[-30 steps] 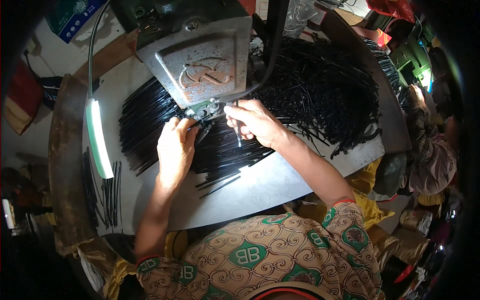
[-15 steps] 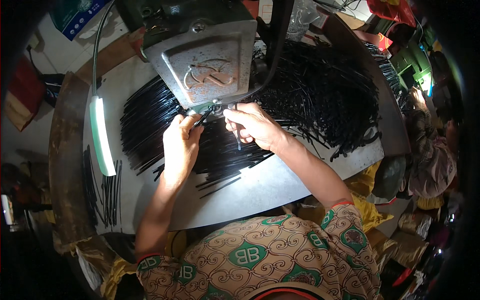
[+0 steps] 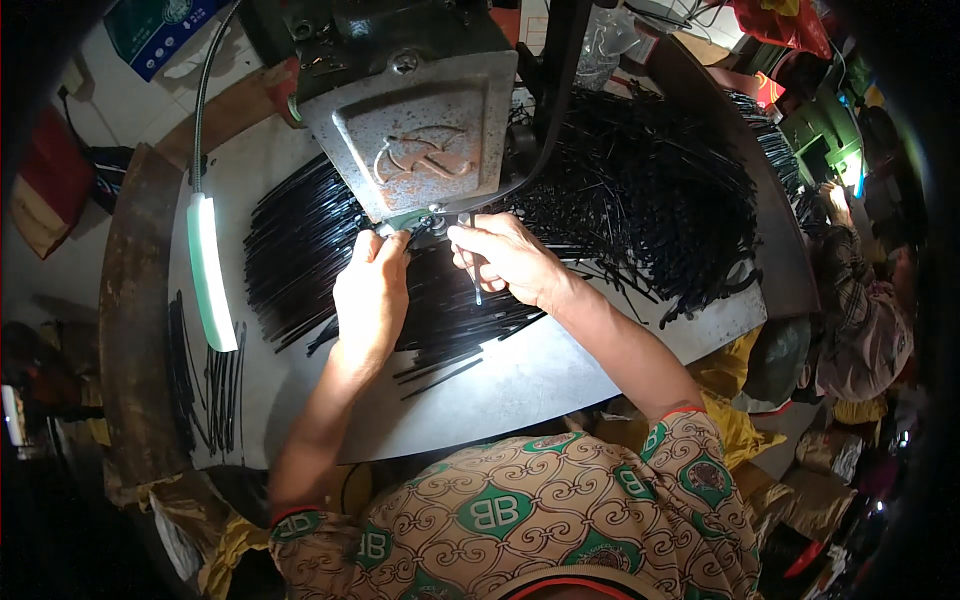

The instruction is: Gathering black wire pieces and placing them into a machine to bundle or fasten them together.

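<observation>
At the foot of a sewing machine head (image 3: 420, 140) with a worn metal face plate, both my hands work close together. My left hand (image 3: 368, 300) is closed, thumb and fingers pinched on a black strip that mostly disappears behind the fingertips and under the machine. Just right of it, my right hand (image 3: 512, 258) is closed round a slim metal tool (image 3: 477, 286), which points down out of the fingers; its exact kind is unclear. Many thin black strips (image 3: 295, 255) lie beneath and beyond my hands, with a tangled heap of black strips (image 3: 660, 190) to the right.
A lit lamp (image 3: 210, 275) on a bendable neck stands left of my left arm. The pale worktable (image 3: 520, 370) has a raised brown rim (image 3: 135, 320). A few loose strips (image 3: 222, 400) lie at its left. At far right, another person's hand (image 3: 838, 203) is beside a green machine (image 3: 825, 130).
My left hand has moved slightly right and closer to the machine, and less of its strip shows. My right hand stays nearly in place, still holding the tool.
</observation>
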The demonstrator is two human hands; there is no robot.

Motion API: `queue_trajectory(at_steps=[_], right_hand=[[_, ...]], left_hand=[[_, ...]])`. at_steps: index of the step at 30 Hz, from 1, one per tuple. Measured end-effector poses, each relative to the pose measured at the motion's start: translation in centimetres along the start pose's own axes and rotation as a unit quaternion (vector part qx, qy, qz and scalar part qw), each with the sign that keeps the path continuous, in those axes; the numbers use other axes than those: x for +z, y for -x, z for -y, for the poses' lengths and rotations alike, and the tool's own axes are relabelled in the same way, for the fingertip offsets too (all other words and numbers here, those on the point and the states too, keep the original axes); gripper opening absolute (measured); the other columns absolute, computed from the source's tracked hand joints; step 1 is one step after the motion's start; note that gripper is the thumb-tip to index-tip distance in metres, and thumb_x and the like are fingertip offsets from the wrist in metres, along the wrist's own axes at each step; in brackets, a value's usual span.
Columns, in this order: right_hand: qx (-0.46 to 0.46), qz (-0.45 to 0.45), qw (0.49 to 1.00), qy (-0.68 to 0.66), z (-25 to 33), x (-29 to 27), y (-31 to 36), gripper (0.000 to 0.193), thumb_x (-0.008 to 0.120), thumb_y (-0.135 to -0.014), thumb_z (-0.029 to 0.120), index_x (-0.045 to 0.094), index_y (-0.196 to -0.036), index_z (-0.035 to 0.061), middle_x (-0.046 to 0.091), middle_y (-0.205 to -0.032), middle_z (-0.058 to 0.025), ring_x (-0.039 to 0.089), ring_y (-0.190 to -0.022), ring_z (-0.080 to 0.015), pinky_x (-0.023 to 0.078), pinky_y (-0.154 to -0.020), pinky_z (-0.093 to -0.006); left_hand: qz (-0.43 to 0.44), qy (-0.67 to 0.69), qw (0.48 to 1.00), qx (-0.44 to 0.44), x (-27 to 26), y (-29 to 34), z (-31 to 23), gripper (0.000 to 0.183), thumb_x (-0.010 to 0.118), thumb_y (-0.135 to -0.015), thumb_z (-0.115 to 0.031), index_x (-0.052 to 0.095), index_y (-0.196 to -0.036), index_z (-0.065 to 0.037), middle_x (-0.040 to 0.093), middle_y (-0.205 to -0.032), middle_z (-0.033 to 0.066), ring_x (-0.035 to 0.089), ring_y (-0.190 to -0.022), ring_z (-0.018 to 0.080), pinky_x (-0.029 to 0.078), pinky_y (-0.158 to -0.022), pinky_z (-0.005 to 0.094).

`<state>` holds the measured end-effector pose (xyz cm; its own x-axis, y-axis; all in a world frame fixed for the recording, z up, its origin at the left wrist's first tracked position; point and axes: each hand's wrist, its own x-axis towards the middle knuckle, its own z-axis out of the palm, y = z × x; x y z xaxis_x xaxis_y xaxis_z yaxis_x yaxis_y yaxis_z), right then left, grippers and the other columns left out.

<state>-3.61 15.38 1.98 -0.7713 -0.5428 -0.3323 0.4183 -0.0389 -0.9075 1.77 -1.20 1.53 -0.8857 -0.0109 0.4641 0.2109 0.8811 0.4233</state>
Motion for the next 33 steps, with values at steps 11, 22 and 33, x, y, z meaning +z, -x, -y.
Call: queue_trajectory(at_steps=[11,22,33], right_hand=[[-0.011,0.034,0.997,-0.068,-0.1,1.4,0.2,0.019,0.055,-0.083,0.02,0.05,-0.074,0.0031,0.048,-0.06,-0.0009,0.042,-0.042,-0.0052,0.034,-0.036,-0.0186],[-0.032,0.04,0.985,-0.162,-0.6,-1.4,0.4,0.018,0.055,-0.081,0.011,0.055,-0.086,-0.0064,0.06,-0.075,-0.0169,0.063,-0.069,-0.0225,0.052,-0.059,-0.0278],[-0.109,-0.102,0.96,-0.238,-0.2,-2.0,-1.0,0.021,0.045,-0.086,0.009,0.055,-0.087,-0.0095,0.059,-0.083,-0.0191,0.062,-0.076,-0.0245,0.054,-0.067,-0.0302]], left_hand=[[0.3,0.503,0.721,-0.37,-4.6,1.9,-1.0,0.021,0.049,-0.086,-0.022,0.05,-0.083,-0.002,0.054,-0.064,0.0065,0.048,-0.041,0.011,0.036,-0.034,0.0211],[-0.041,-0.05,0.992,0.112,-2.4,2.1,-3.0,0.018,0.058,-0.077,-0.003,0.049,-0.091,0.002,0.051,-0.095,0.0146,0.053,-0.08,0.0186,0.043,-0.067,0.0299],[0.082,0.713,0.558,-0.417,1.0,-1.0,-0.4,0.022,0.053,-0.083,-0.022,0.055,-0.082,0.0,0.059,-0.07,0.0091,0.052,-0.052,0.0127,0.04,-0.048,0.0233]])
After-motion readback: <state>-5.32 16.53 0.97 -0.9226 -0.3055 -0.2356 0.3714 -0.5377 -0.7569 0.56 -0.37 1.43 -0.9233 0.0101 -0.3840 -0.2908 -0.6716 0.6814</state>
